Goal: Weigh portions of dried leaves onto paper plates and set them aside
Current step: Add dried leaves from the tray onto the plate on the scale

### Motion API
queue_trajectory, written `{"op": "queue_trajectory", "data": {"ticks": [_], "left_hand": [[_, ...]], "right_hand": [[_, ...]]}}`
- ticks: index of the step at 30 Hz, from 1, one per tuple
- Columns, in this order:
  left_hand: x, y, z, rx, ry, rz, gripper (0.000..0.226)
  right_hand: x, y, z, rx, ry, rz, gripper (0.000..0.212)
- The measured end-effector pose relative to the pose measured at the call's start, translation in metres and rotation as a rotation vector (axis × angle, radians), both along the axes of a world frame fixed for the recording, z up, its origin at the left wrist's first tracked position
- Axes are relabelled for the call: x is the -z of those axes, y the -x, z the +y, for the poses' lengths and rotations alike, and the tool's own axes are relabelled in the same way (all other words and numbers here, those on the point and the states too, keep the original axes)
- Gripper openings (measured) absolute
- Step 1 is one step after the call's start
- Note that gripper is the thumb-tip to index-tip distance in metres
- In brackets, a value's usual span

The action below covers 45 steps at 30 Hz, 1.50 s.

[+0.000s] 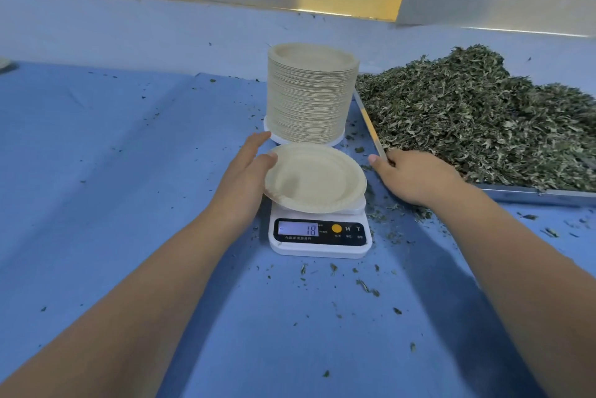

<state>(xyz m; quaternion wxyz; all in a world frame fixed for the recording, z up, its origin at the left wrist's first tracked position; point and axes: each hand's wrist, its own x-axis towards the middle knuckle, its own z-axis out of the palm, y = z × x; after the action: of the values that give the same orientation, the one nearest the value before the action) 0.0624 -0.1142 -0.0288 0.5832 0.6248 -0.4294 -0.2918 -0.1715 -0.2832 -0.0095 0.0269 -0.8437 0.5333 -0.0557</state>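
Empty paper plate [317,178] sits a bit crooked on the little white scale [319,249]. The left hand [245,178] is pinching its left rim, thumb on top, I'd guess to square it up. The display [298,230] reads 18 with a dash in front, so probably tared. Buttons say M and T, and the small print's unreadable. The right hand [416,175] curls into the dried leaves [483,120] at the metal tray [532,193] corner, can't tell if it's grabbed any. Spare plate stack [311,94] is just behind.
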Motion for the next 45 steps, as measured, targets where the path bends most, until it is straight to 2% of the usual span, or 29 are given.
{"op": "queue_trajectory", "data": {"ticks": [4, 7, 10, 15, 19, 22, 24, 25, 28, 31, 33, 35, 41, 43, 45], "left_hand": [[0.002, 0.005, -0.001, -0.02, 0.007, 0.126, 0.047], [0.003, 0.005, -0.002, -0.022, 0.003, 0.151, 0.041], [0.005, 0.007, -0.005, -0.021, -0.005, 0.167, 0.038], [0.006, 0.006, -0.006, -0.018, -0.004, 0.201, 0.039], [0.005, 0.005, -0.005, 0.01, 0.0, 0.217, 0.039], [0.006, 0.004, -0.004, 0.019, 0.013, 0.234, 0.05], [0.006, 0.004, -0.004, 0.025, 0.021, 0.251, 0.057], [0.006, 0.004, -0.004, 0.022, 0.024, 0.25, 0.055], [0.008, 0.005, -0.006, 0.006, 0.018, 0.214, 0.041], [0.01, 0.005, -0.01, -0.016, 0.011, 0.206, 0.046], [0.01, 0.006, -0.011, -0.044, 0.011, 0.209, 0.046], [0.01, 0.005, -0.011, -0.065, 0.009, 0.215, 0.042], [0.015, 0.0, -0.013, -0.051, -0.015, 0.191, 0.041], [0.016, 0.0, -0.013, -0.047, -0.027, 0.185, 0.034], [0.015, -0.001, -0.014, -0.046, -0.028, 0.195, 0.03]], "right_hand": [[0.001, 0.002, -0.003, 0.001, 0.056, -0.131, 0.062], [-0.012, 0.001, -0.012, 0.03, 0.041, -0.236, 0.056], [-0.026, -0.006, -0.014, 0.036, 0.139, -0.333, 0.055], [-0.048, -0.045, 0.011, -0.149, 0.222, -0.614, 0.052], [-0.045, -0.078, 0.054, -0.342, 0.116, -0.587, 0.042], [-0.034, -0.088, 0.075, -0.436, -0.078, -0.417, 0.032], [-0.03, -0.088, 0.077, -0.467, -0.084, -0.291, 0.039], [-0.032, -0.084, 0.075, -0.472, -0.084, -0.294, 0.043], [-0.041, -0.068, 0.06, -0.447, -0.188, -0.532, 0.045], [-0.037, -0.047, 0.021, -0.294, -0.056, -0.613, 0.041], [-0.029, -0.033, -0.01, -0.146, 0.079, -0.499, 0.036], [-0.018, -0.025, -0.035, -0.059, 0.123, -0.362, 0.034], [-0.006, -0.032, -0.067, 0.028, -0.22, -0.114, 0.073], [-0.009, -0.031, -0.068, 0.008, -0.246, -0.045, 0.081], [-0.015, -0.03, -0.069, -0.024, -0.174, 0.073, 0.084]]}}
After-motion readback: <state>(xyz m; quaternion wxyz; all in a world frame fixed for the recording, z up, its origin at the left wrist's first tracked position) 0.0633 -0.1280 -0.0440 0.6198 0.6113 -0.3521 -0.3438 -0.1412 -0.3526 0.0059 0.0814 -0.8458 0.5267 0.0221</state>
